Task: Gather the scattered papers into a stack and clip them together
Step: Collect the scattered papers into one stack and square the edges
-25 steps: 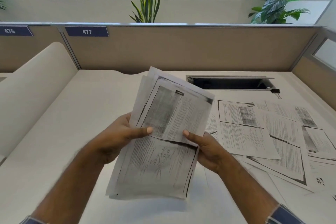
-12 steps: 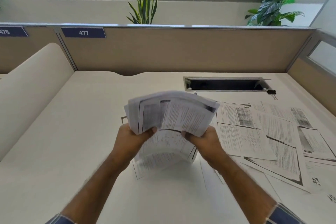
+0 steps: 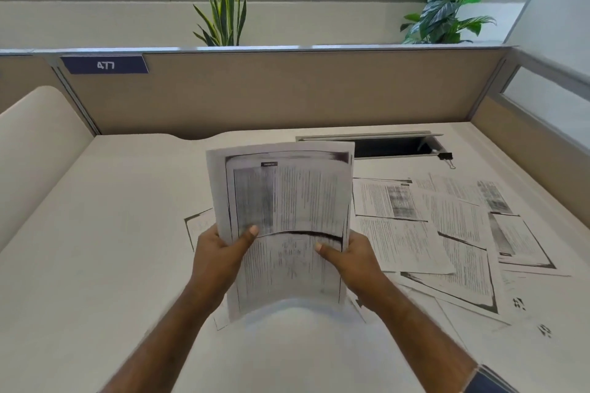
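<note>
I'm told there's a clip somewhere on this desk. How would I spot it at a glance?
Start at the dark rectangular cable opening set into the desk near the back partition. Just off its right end lies the binder clip. It is small and black with thin wire handles, alone on bare desk beyond the loose papers.

Both hands hold a stack of printed papers (image 3: pixel 284 217) upright above the middle of the white desk (image 3: pixel 95 249), the left hand (image 3: pixel 220 255) gripping its left edge and the right hand (image 3: pixel 354 260) its right edge, thumbs on the front sheet. More printed sheets (image 3: pixel 447 233) lie overlapping toward the desk's right edge. A black binder clip (image 3: pixel 446 157) sits near the far right corner, beside the open cable slot (image 3: pixel 389 147).
</note>
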